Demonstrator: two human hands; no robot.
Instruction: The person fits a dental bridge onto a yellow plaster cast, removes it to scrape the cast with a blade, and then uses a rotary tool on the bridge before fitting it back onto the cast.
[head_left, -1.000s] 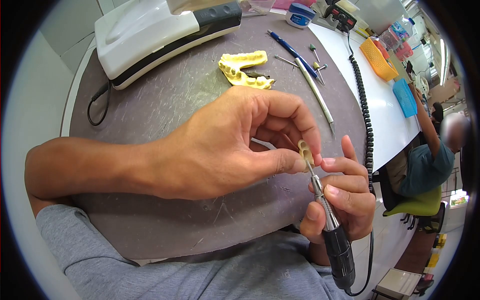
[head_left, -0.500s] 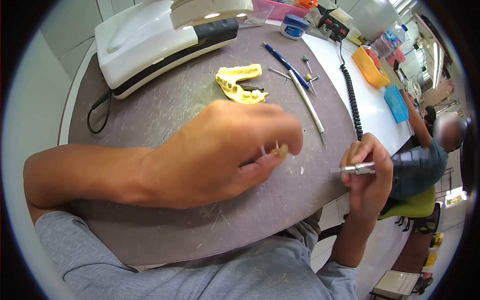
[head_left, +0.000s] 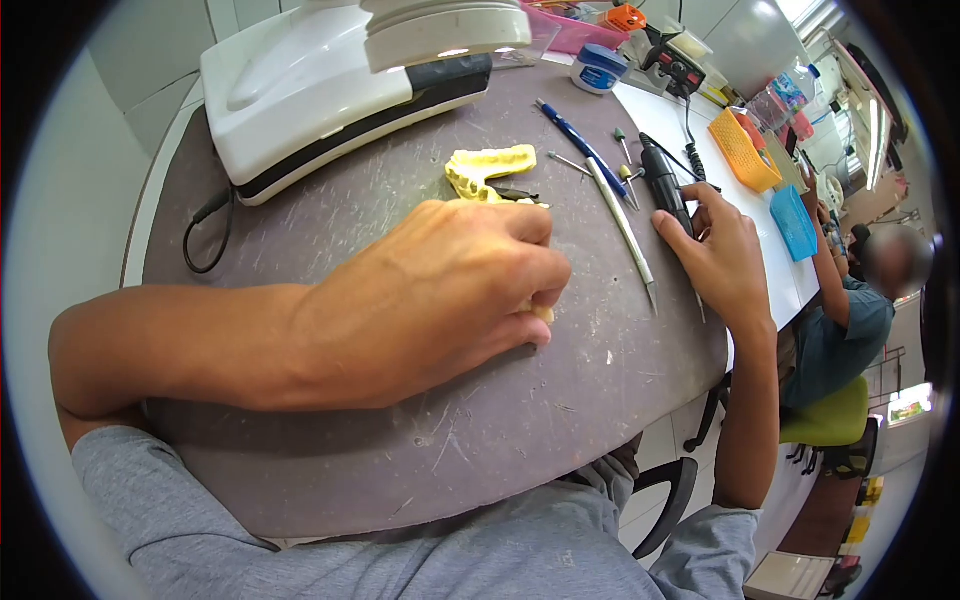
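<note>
My left hand (head_left: 470,290) is closed in a pinch on a small yellowish piece (head_left: 543,312), mostly hidden by the fingers, above the grey mat. Just beyond the knuckles lies a yellow dental cast (head_left: 490,165) with a dark slender item beside it. On the right, my right hand (head_left: 715,240) has thumb and fingers around a black handpiece (head_left: 663,180) lying at the mat's edge. The palm hides the middle of the handpiece, and a thin tip shows below the hand. A white-handled knife (head_left: 620,215) and a blue pen-like tool (head_left: 575,140) lie left of it.
A white machine (head_left: 310,100) stands at the back left, with a round lamp head (head_left: 445,35). Small burs (head_left: 627,172), a blue-lidded jar (head_left: 598,68), an orange basket (head_left: 745,150) and a blue basket (head_left: 793,215) are at the right. Another person (head_left: 850,310) sits beyond.
My right hand has moved up and away from me, bringing the handpiece down onto the mat's right side. My left hand has shifted slightly left, its fingers drawn closer around the small piece.
</note>
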